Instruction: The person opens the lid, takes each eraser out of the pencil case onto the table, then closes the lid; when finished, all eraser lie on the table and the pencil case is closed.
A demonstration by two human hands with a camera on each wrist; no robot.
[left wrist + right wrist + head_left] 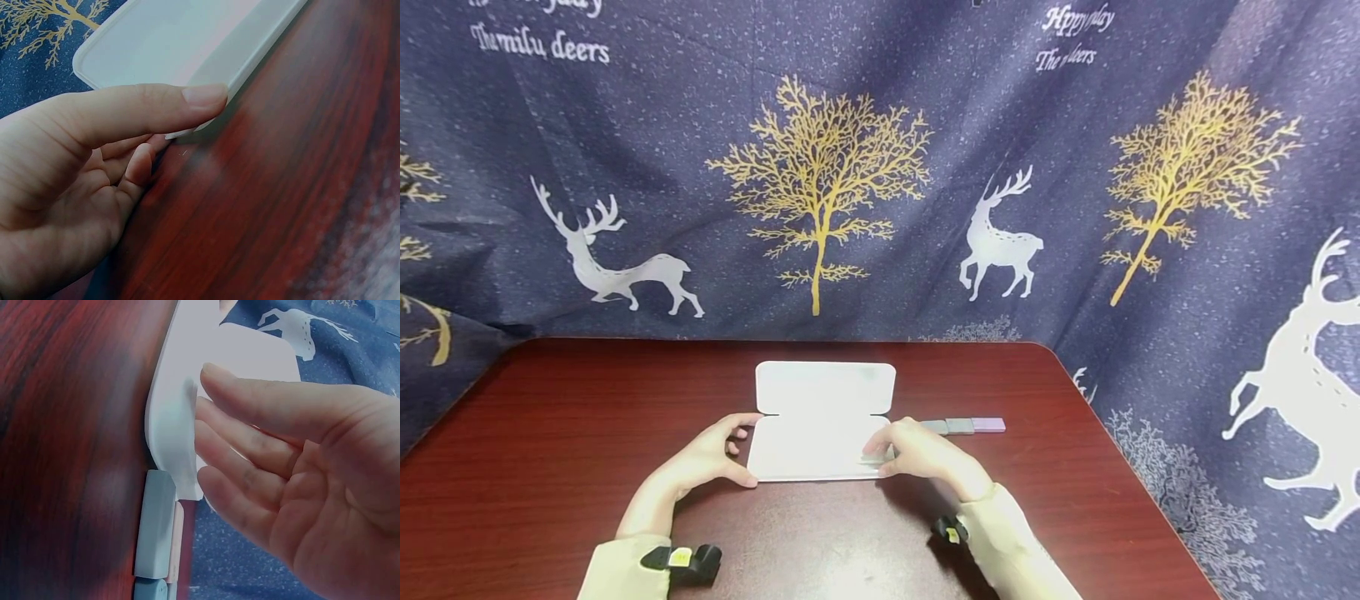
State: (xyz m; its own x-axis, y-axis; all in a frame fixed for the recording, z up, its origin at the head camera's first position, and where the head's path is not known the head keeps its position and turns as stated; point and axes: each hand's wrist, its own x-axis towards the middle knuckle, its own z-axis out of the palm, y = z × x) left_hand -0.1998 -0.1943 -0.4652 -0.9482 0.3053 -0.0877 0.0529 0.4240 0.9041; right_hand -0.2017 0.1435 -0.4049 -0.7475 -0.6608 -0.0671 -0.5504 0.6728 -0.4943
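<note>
A white hinged case (pixel 820 450) lies on the table with its lid (pixel 825 387) raised at the back. My left hand (pixel 718 454) grips the case's left end, thumb (pixel 203 97) at the front corner and fingers toward the back. At the right end, my right hand (pixel 913 450) reaches over the rim, with its fingertips partly hidden by white plastic. Its thumb (pixel 225 378) lies above the fingers; whether they pinch anything I cannot tell. Just beyond this hand, a grey-green block (pixel 959 426) and a purple block (pixel 988 425) sit in a row.
Close to the case's right corner, a pale blue-grey block (pixel 156 525) and a thin pink block (pixel 176 540) lie side by side. The dark red wooden table (pixel 587 400) ends at the back against a blue cloth (pixel 880 50) printed with deer and trees.
</note>
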